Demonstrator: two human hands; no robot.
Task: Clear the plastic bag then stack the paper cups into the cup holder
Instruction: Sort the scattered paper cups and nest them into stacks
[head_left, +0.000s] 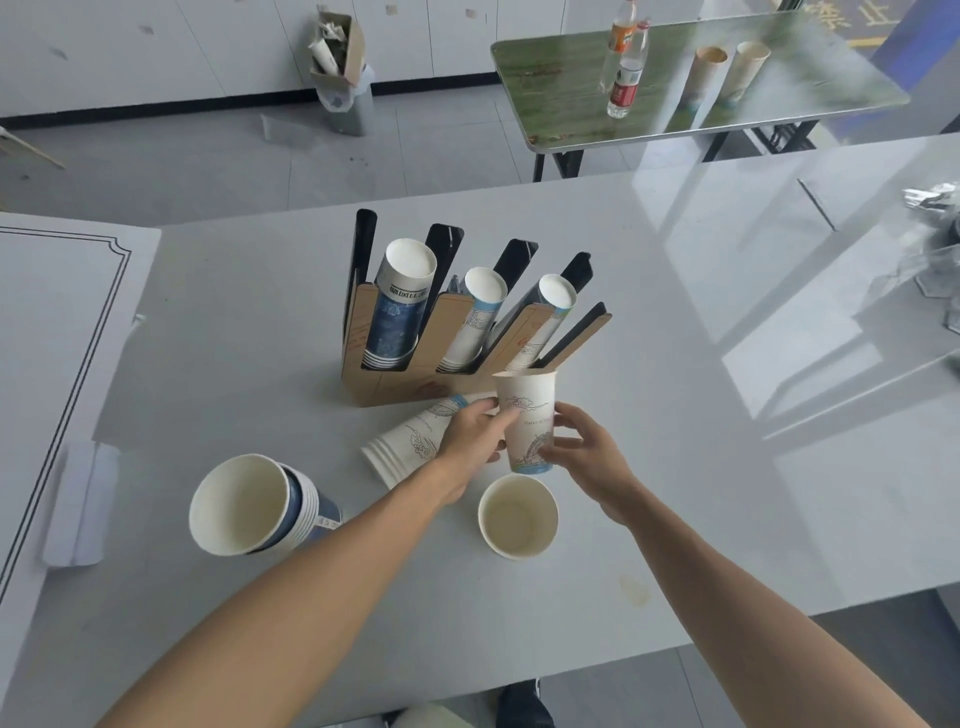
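Hands: left hand (475, 436) and right hand (587, 452) both grasp held cup (527, 415).
Held cup: inverted, axis near vertical.
Lying stack (410, 441): axis along counter (675, 364).

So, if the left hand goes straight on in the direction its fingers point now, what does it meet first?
The left hand points up and right, and its fingers already touch the white cup that both hands hold. Going on, it would probably push that cup toward the cup holder just behind, though the depth between them is unclear.
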